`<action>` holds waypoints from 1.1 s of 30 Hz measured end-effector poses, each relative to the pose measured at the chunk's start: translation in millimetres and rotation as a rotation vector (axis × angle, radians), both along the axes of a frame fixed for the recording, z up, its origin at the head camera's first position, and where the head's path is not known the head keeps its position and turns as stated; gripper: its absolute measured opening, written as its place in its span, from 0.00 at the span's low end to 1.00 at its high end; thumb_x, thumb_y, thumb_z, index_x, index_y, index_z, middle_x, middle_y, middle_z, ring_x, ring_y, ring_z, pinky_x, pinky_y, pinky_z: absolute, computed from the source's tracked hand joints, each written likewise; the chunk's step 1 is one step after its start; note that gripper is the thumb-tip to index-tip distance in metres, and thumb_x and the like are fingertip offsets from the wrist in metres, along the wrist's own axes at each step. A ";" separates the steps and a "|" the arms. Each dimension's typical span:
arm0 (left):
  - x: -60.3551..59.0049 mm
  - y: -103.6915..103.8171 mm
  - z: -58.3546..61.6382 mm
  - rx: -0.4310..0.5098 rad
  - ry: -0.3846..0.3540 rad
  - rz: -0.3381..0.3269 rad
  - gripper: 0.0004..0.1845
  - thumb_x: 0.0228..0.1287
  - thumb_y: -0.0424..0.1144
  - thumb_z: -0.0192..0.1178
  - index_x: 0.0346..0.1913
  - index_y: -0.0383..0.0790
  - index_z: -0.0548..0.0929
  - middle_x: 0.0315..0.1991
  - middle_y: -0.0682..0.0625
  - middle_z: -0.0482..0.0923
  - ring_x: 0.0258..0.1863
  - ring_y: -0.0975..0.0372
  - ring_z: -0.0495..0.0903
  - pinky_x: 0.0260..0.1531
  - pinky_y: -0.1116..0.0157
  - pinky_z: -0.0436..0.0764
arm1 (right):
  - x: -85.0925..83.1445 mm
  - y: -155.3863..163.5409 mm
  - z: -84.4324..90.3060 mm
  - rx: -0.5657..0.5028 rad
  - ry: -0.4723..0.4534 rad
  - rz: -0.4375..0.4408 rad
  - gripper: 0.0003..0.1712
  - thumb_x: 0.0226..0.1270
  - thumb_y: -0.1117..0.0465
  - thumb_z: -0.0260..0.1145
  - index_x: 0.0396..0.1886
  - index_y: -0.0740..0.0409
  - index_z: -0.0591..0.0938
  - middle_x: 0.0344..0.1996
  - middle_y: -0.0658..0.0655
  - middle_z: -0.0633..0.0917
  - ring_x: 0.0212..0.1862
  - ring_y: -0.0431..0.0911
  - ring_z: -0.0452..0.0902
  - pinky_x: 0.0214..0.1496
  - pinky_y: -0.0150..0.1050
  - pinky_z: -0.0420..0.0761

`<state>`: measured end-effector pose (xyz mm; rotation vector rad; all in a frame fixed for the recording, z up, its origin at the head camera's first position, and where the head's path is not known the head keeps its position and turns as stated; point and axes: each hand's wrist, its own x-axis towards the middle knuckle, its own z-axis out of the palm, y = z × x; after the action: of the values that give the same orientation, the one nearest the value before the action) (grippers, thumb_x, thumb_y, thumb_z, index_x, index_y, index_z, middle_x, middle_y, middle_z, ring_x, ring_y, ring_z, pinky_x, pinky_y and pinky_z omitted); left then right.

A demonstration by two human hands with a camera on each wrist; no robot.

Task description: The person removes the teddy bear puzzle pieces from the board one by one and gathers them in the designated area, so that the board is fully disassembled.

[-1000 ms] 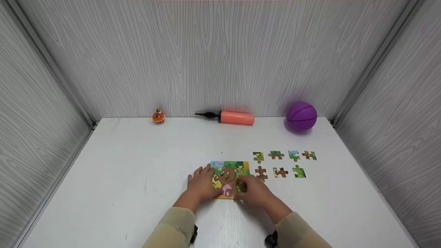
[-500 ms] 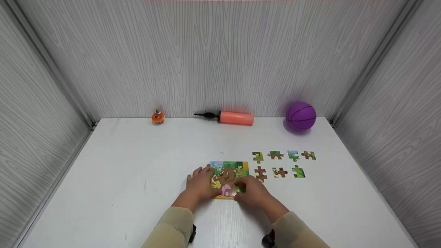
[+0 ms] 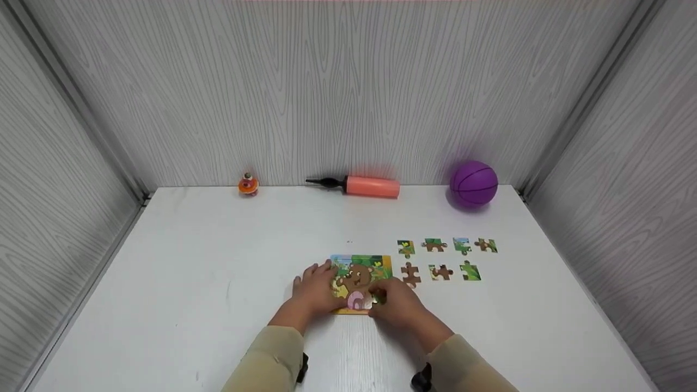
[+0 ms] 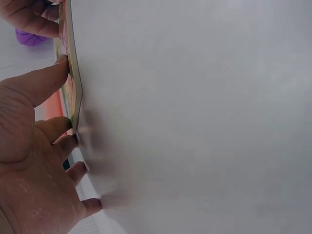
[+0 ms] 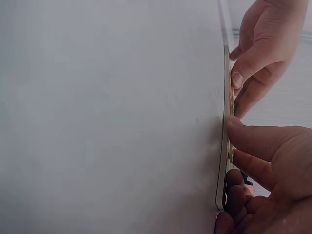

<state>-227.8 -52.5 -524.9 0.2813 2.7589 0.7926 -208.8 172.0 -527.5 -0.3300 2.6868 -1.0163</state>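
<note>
A bear jigsaw puzzle (image 3: 357, 276) in a flat tray lies on the table in the head view. My left hand (image 3: 315, 291) rests spread along its left edge, thumb on the lower front and fingers on the table in the left wrist view. My right hand (image 3: 400, 305) is curled over the lower right corner, thumb at the front edge. Its thumb and index finger pinch a greenish puzzle piece (image 3: 381, 297), mostly hidden by the fingers. A pale patch shows beside that piece. From the right wrist view, the tray's thin edge (image 5: 224, 126) runs along beneath both hands.
Several loose puzzle pieces (image 3: 434, 245) lie in two rows right of the puzzle. Along the back wall sit a small orange toy (image 3: 248, 185), a coral hand pump (image 3: 372, 187) with black nozzle, and a purple ball (image 3: 474, 184). Grey panels enclose the white table (image 3: 218, 239).
Both hands stay at the puzzle. The right fingertips shift slightly at the lower right corner, and the pale patch by them shows more. The whole view drifts a little.
</note>
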 end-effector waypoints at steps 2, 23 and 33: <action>0.4 -0.4 -0.1 0.003 -0.001 0.003 0.48 0.61 0.57 0.75 0.79 0.38 0.71 0.83 0.41 0.59 0.82 0.41 0.52 0.76 0.32 0.51 | 0.7 -1.2 -0.5 -0.014 0.000 -0.010 0.23 0.60 0.64 0.82 0.55 0.58 0.87 0.46 0.51 0.86 0.47 0.47 0.79 0.54 0.51 0.82; 1.3 -2.6 0.0 0.005 0.002 -0.009 0.47 0.61 0.54 0.77 0.79 0.39 0.71 0.83 0.42 0.59 0.82 0.41 0.53 0.76 0.32 0.51 | 6.5 -5.4 0.1 -0.043 0.051 -0.043 0.22 0.58 0.67 0.81 0.53 0.59 0.86 0.39 0.50 0.83 0.40 0.46 0.78 0.44 0.47 0.82; 1.7 -3.0 -0.3 0.014 -0.010 -0.006 0.47 0.61 0.54 0.76 0.80 0.40 0.70 0.83 0.43 0.58 0.82 0.43 0.51 0.76 0.34 0.50 | 5.0 -5.2 1.2 -0.025 0.040 -0.054 0.23 0.57 0.64 0.83 0.53 0.57 0.86 0.38 0.49 0.83 0.40 0.46 0.77 0.44 0.47 0.81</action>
<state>-226.2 -55.5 -525.3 0.2868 2.7429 0.8103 -203.8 166.8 -526.3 -0.2865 2.7348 -1.0710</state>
